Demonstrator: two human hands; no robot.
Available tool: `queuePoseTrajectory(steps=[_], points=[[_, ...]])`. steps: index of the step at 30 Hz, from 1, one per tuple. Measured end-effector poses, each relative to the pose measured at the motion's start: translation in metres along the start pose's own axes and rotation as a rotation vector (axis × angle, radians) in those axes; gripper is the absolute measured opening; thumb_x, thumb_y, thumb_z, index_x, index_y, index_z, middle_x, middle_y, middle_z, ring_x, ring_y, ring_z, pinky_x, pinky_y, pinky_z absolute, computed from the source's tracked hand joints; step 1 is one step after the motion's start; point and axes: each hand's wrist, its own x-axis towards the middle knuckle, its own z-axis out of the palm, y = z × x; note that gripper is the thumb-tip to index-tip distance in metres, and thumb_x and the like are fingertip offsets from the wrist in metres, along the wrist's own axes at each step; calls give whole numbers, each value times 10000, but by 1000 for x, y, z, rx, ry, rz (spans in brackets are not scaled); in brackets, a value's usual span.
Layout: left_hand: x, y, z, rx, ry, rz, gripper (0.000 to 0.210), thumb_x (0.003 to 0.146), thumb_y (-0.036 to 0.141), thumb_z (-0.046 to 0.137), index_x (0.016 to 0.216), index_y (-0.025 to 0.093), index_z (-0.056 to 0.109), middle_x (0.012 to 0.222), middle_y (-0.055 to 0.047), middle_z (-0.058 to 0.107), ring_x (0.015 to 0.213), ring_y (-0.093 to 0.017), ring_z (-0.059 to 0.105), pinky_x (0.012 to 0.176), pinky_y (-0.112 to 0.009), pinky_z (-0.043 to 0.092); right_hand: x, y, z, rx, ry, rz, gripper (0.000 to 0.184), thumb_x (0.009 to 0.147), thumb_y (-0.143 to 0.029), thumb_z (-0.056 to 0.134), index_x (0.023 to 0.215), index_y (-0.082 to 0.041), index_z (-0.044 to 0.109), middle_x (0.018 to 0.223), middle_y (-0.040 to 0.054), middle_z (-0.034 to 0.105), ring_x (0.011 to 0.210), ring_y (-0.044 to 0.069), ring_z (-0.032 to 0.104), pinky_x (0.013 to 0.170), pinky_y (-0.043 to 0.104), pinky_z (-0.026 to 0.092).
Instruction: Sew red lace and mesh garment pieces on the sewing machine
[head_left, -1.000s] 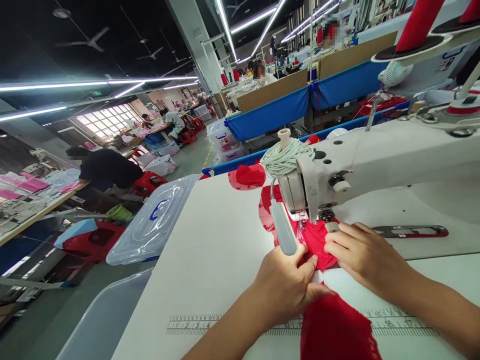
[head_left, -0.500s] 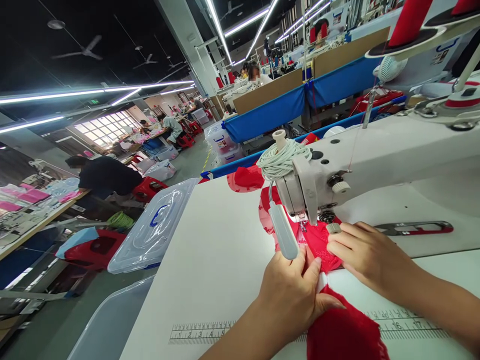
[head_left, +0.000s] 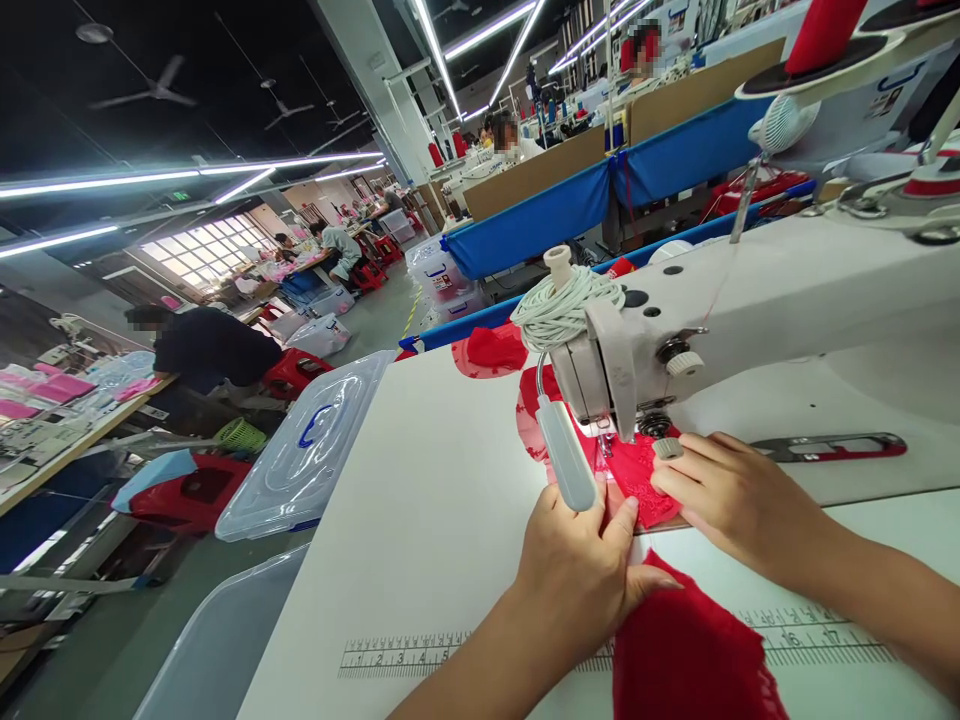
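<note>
A red lace fabric piece [head_left: 637,475] lies under the needle end of a white sewing machine [head_left: 720,310]. My left hand [head_left: 574,560] is just left of the needle area, its fingertips closed down on the fabric's near-left edge. The thumb of that hand touches a darker red fabric piece [head_left: 690,645] that spreads toward me. My right hand [head_left: 724,495] grips the lace's right edge with curled fingers, beside the machine's bed. A small grey lamp-like attachment [head_left: 566,455] hangs over my left fingertips and partly hides them.
More red and sheer fabric pieces [head_left: 491,352] lie behind the machine head. A printed ruler [head_left: 405,655] runs along the tabletop [head_left: 405,500]. Clear lidded bins [head_left: 311,445] stand at the left. Pale cord [head_left: 566,310] is wound on the machine. Several people sit at other tables.
Both hands stay nearly in place. The lace now lies flatter between them, and its near edge stands apart from the darker red piece. The view has shifted slightly.
</note>
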Motion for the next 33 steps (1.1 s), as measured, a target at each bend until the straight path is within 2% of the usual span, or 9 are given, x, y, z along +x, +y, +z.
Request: queuePoseTrajectory(steps=[6, 12, 17, 25, 30, 33], points=[[-2, -1, 1, -9, -65, -20, 623, 1000, 645, 371, 1093, 142, 726, 1067, -156, 738, 828, -257, 663, 669, -359, 463, 1, 2, -1, 2, -8, 1, 294, 778, 60, 437, 735, -210, 545, 747, 30, 590, 721, 199, 486, 677, 335, 315], [-3, -2, 2, -20, -55, -28, 601, 1003, 628, 384, 1085, 145, 733, 1028, -160, 735, 803, -253, 647, 679, -355, 450, -1, 3, 1, -15, -3, 1, 295, 765, 65, 446, 718, -205, 555, 728, 30, 573, 721, 203, 480, 690, 336, 318], [-6, -3, 5, 4, -116, -44, 572, 1005, 617, 395, 1116, 159, 720, 1068, -165, 718, 809, -249, 647, 718, -363, 447, 0, 4, 3, -44, 5, -16, 286, 794, 45, 446, 713, -201, 566, 715, 35, 562, 716, 206, 485, 692, 336, 325], [-6, -6, 10, 37, -92, -64, 509, 978, 586, 508, 1199, 170, 703, 986, -131, 740, 861, -271, 657, 857, -419, 438, 4, 7, 4, -49, -5, 2, 277, 820, 26, 447, 699, -197, 559, 701, 23, 537, 675, 192, 465, 664, 325, 319], [-4, -7, 9, 25, -137, -81, 547, 990, 624, 445, 1130, 174, 723, 964, -135, 734, 841, -258, 648, 826, -399, 433, 6, 8, 6, -48, 19, -2, 295, 857, 8, 442, 707, -196, 593, 678, 28, 535, 667, 198, 461, 657, 332, 318], [-2, -7, 9, 13, -98, -93, 615, 993, 661, 370, 1118, 178, 728, 1007, -139, 726, 848, -257, 644, 822, -397, 432, 6, 8, 7, -63, 29, -8, 311, 870, 8, 440, 701, -198, 602, 684, 35, 565, 674, 200, 481, 666, 337, 338]])
